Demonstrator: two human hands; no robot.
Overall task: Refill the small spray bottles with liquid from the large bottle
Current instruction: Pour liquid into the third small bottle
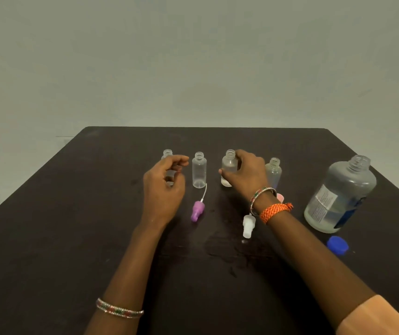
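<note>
Four small clear bottles stand uncapped in a row on the dark table (72,213). My left hand (164,189) hovers in front of the leftmost small bottle (167,154) with loosely curled fingers, hiding most of it and gripping nothing I can see. The second small bottle (199,174) stands free. My right hand (246,175) grips the third small bottle (228,164), which has a little liquid at its bottom. The fourth small bottle (273,171) stands behind my right wrist. The large bottle (338,194), open and partly full, stands at the right.
A purple spray head (197,210) with its white tube lies in front of the second bottle. A white spray head (248,226) lies by my right wrist, a pink cap (280,197) peeks from behind it. The blue cap (337,245) lies near the large bottle. Wet patches mark the table's middle.
</note>
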